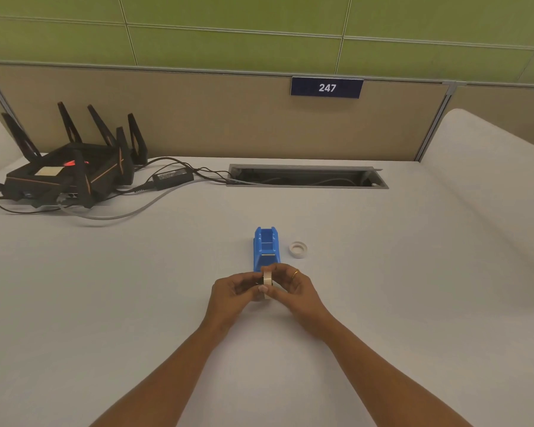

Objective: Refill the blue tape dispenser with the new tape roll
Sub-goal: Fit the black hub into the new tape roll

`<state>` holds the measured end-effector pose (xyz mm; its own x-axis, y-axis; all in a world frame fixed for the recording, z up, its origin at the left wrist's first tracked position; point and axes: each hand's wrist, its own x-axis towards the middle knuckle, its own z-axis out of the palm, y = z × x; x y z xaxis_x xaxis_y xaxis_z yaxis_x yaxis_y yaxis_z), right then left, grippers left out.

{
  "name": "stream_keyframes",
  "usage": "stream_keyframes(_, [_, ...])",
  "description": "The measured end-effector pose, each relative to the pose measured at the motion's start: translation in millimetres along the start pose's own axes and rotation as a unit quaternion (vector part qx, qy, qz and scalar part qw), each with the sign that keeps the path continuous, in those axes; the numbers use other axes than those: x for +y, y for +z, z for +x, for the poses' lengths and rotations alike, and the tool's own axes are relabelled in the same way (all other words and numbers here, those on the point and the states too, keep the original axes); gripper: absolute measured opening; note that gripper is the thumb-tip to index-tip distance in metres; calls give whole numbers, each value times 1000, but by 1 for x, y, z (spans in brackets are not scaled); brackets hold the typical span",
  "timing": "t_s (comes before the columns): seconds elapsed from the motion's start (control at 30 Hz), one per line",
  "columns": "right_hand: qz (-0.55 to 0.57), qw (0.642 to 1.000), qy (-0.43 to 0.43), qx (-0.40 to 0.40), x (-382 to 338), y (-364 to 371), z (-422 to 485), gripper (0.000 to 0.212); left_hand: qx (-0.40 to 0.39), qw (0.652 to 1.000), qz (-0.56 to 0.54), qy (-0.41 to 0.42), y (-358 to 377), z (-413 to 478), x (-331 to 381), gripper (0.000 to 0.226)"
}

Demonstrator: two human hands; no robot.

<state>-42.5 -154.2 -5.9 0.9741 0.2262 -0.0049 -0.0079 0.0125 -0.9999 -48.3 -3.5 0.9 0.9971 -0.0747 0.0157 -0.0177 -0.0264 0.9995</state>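
The blue tape dispenser [266,248] stands on the white desk [383,303], its roll bay showing no roll in it. Just in front of it, the new tape roll [267,278] is held on edge between both hands. My left hand [233,292] pinches it from the left and my right hand [293,286], with a ring on one finger, grips it from the right. A thin white ring, probably an old core [298,249], lies flat on the desk to the right of the dispenser.
A black router [68,174] with several antennas sits at the back left, with a power brick [172,177] and cables trailing toward a cable slot [305,177] in the desk. A beige partition with a "247" sign [326,87] closes the back.
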Motion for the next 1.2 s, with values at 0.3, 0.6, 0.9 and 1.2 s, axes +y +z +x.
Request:
stream_keyframes(0.3, [11,1000,13,-17,0,-2,1,39,-1,1000,0,2,-1,-1,1,29])
stream_keyframes(0.6, [24,999,3,-23,0,-3,1,38,0,1000,2,0,-1,0,-1,27])
stream_keyframes(0.9, [50,998,-2,-22,0,-2,0,27,-2,1000,-12,-4,0,0,-1,25])
stream_keyframes(1.2, [41,999,16,-28,0,-3,1,36,-5,1000,4,-1,-2,1,-4,25])
